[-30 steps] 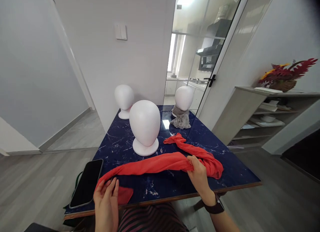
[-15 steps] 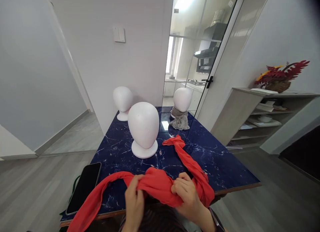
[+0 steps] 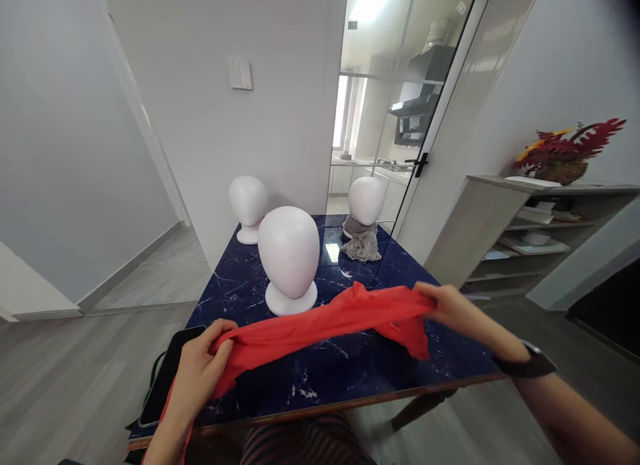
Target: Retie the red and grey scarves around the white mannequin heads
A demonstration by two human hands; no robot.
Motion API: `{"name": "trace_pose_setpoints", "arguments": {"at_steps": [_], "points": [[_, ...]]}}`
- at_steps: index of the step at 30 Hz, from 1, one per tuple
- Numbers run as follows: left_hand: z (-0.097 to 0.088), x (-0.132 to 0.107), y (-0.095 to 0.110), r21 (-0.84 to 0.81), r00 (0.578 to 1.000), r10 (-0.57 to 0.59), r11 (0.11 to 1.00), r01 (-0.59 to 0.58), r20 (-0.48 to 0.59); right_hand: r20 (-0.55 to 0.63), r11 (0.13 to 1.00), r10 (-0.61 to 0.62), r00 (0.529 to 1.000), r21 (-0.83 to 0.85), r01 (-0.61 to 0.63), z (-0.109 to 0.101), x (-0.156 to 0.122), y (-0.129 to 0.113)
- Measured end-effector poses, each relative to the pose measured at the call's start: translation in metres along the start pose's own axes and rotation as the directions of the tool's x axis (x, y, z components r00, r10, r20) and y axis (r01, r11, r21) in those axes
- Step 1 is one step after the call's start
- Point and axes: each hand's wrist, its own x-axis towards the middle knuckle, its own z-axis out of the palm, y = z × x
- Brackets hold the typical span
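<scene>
A red scarf (image 3: 320,323) is stretched between my two hands above the front of the table. My left hand (image 3: 203,358) grips it near the table's left side, with part of the cloth hanging down behind the wrist. Over to the right, my right hand (image 3: 443,308) holds the other side higher up, and a loose end droops below it. Just behind the scarf stands a white foam mannequin head (image 3: 289,251), bare and upright on its round base.
Another white foam head (image 3: 248,201) stands at the back left. At the back right, a foam head (image 3: 367,199) wears a grey scarf (image 3: 362,241) round its neck. A phone (image 3: 167,378) lies by the left edge of the dark blue marbled table (image 3: 345,378). Shelves (image 3: 530,231) stand right.
My hands have moved apart, the left one leftward and the right one rightward and up. The bunched scarf is now drawn out into a long band between them.
</scene>
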Motion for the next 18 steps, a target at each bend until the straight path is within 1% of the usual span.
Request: {"name": "trace_pose_setpoints", "arguments": {"at_steps": [1,2,3,4,5,6,7,8,9,10,11,12,13,14,15,16,18], "points": [[-0.002,0.003,0.006,-0.046,0.999,0.000,0.999,0.002,0.054,-0.074,0.995,0.013,0.997,-0.101,-0.020,-0.012,0.006,0.010],[-0.003,0.005,0.012,-0.079,0.996,0.015,0.997,-0.008,0.083,-0.193,0.974,0.012,0.981,-0.219,-0.055,-0.024,0.011,0.018],[-0.002,0.007,0.018,-0.094,0.995,0.040,0.995,-0.032,0.091,-0.326,0.943,0.003,0.945,-0.315,-0.111,-0.034,0.014,0.023],[0.000,0.007,0.022,-0.093,0.994,0.074,0.993,-0.066,0.085,-0.465,0.913,-0.019,0.885,-0.368,-0.174,-0.041,0.016,0.026],[0.003,0.007,0.025,-0.080,0.991,0.110,0.991,-0.104,0.081,-0.565,0.896,-0.048,0.824,-0.390,-0.215,-0.043,0.015,0.029],[0.006,0.007,0.025,-0.063,0.986,0.143,0.989,-0.137,0.090,-0.624,0.892,-0.075,0.778,-0.391,-0.227,-0.040,0.013,0.030],[0.010,0.007,0.022,-0.048,0.980,0.165,0.986,-0.161,0.112,-0.650,0.898,-0.090,0.754,-0.381,-0.221,-0.032,0.008,0.032],[0.014,0.008,0.016,-0.030,0.975,0.175,0.985,-0.172,0.137,-0.638,0.906,-0.089,0.765,-0.371,-0.205,-0.019,0.002,0.035],[0.018,0.008,0.007,-0.007,0.972,0.174,0.984,-0.175,0.159,-0.572,0.918,-0.075,0.817,-0.360,-0.168,-0.002,-0.006,0.038],[0.023,0.009,-0.004,0.020,0.969,0.167,0.985,-0.173,0.182,-0.465,0.933,-0.057,0.884,-0.340,-0.119,0.016,-0.015,0.042],[0.027,0.008,-0.017,0.054,0.967,0.154,0.984,-0.168,0.204,-0.307,0.951,-0.036,0.951,-0.304,-0.062,0.035,-0.025,0.046],[0.031,0.008,-0.031,0.094,0.964,0.136,0.983,-0.160,0.227,-0.127,0.972,-0.041,0.991,-0.236,0.010,0.051,-0.034,0.050],[0.034,0.006,-0.043,0.140,0.963,0.119,0.978,-0.155,0.240,-0.018,0.986,-0.043,0.999,-0.164,0.039,0.063,-0.044,0.052],[0.037,0.004,-0.053,0.191,0.968,0.109,0.970,-0.154,0.227,0.060,0.994,-0.046,0.997,-0.093,0.051,0.071,-0.051,0.053],[0.039,0.001,-0.061,0.235,0.971,0.111,0.959,-0.161,0.211,0.077,0.998,-0.035,0.996,-0.040,0.038,0.074,-0.057,0.053],[0.042,-0.003,-0.065,0.273,0.973,0.128,0.945,-0.179,0.194,0.048,1.000,-0.008,0.999,-0.006,0.009,0.073,-0.059,0.050],[0.047,-0.009,-0.062,0.328,0.963,0.188,0.913,-0.244,0.194,-0.046,0.998,0.056,0.997,0.043,-0.054,0.066,-0.055,0.040]]}}
